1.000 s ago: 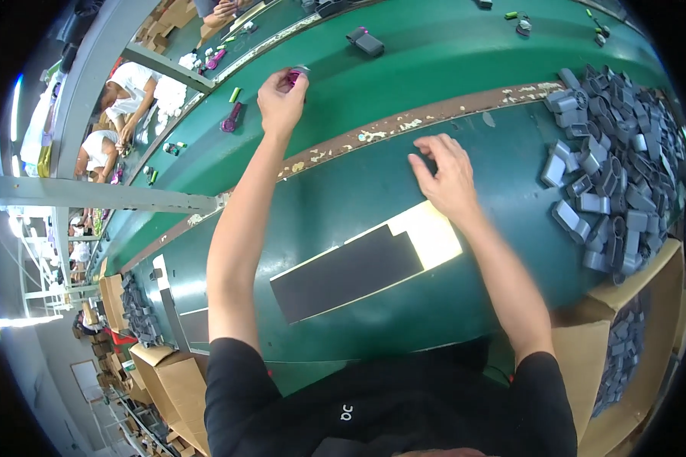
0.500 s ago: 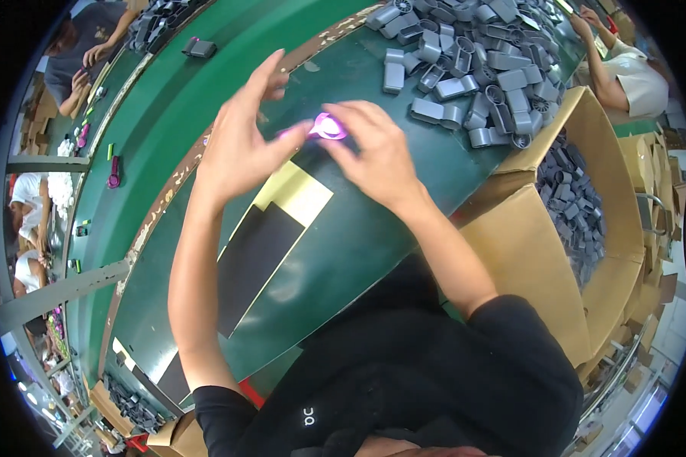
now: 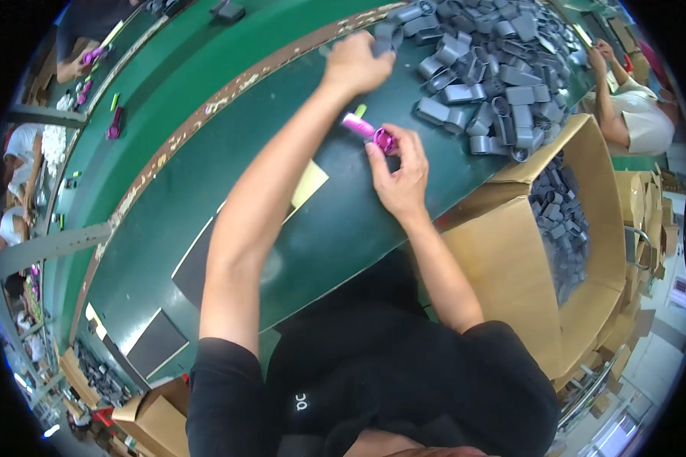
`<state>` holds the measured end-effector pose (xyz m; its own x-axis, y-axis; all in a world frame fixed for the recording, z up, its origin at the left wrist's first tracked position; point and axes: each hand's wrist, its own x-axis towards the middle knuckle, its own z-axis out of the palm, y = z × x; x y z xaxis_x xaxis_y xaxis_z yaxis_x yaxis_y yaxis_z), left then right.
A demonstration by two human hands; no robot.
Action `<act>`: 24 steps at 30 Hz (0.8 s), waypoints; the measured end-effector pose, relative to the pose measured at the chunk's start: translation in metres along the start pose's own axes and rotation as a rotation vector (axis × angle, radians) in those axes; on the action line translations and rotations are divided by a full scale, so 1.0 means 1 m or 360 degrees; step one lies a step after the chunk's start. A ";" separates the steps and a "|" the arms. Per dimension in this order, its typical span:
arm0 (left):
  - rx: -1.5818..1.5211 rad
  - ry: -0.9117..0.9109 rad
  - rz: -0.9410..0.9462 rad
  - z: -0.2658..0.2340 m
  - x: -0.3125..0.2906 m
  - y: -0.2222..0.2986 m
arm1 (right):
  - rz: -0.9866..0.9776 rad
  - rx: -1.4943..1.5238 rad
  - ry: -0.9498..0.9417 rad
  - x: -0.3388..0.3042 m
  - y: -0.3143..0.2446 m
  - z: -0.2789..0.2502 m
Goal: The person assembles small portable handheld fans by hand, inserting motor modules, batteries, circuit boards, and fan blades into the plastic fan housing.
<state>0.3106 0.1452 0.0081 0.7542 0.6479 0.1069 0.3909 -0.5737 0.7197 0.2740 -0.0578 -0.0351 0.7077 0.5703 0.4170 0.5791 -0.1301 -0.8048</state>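
My right hand (image 3: 402, 177) holds a magenta plastic part (image 3: 367, 131) that has a round ring at one end and a straight handle. Thumb and fingers close round the ring, and a light green tip (image 3: 360, 110) shows beside the handle. Farther off, my left hand (image 3: 358, 65) reaches to the left edge of a heap of grey plastic housings (image 3: 503, 84). Its fingers are bent round one grey housing (image 3: 387, 36), slightly blurred. Under my left forearm lie a pale yellow sheet (image 3: 309, 183) and a dark flat sheet (image 3: 193, 263), both partly covered.
An open cardboard box (image 3: 495, 263) of grey parts stands at the table's right. Beyond the worn table rim, a green conveyor belt (image 3: 160, 129) carries a magenta part (image 3: 115, 123) and a dark part (image 3: 227, 11). Co-workers sit across the belt and at far right.
My left hand has left the magenta part and moved up and right to the grey heap. My right hand keeps the magenta part, now a little farther right. The view has shifted slightly.
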 end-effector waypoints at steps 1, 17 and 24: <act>-0.0196 0.0163 0.0057 -0.018 -0.006 -0.020 | 0.0023 -0.0002 -0.0018 0.001 -0.002 0.001; -0.2143 0.0429 -0.0415 -0.124 -0.253 -0.065 | 0.0637 0.1419 -0.0720 0.024 -0.045 -0.012; -0.2369 0.0527 -0.0471 -0.128 -0.276 -0.072 | 0.0327 0.1213 -0.1128 0.034 -0.090 -0.021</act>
<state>0.0066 0.0718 0.0147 0.5230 0.8371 -0.1603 -0.5097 0.4579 0.7284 0.2538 -0.0436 0.0603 0.2233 0.9697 0.0990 -0.1054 0.1250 -0.9865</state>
